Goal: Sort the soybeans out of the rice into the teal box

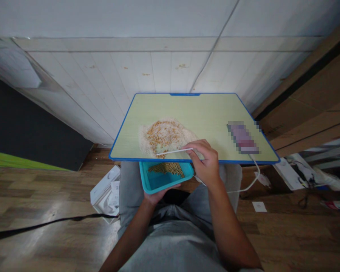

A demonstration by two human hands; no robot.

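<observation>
My left hand point(158, 194) is closed on a turquoise plastic container point(161, 186) from below, just under the table's near edge. Soybeans point(170, 169) lie in the far part of it. My right hand point(205, 158) pinches a thin white stick point(174, 151), whose tip reaches the near side of a pile on the table. That pile mixes round yellowish soybeans point(160, 132) with pale grains that look like rice point(184, 133). A few soybeans sit by the stick's tip at the table edge. The fingers of my left hand are mostly hidden beneath the container.
The small table point(209, 109) has a pale green top and blue rim. A phone point(243, 138), pixelated, lies at its right with a white cable point(256, 175) hanging off the edge. An open white box point(106, 189) stands on the floor at left; cardboard point(311, 94) leans at right.
</observation>
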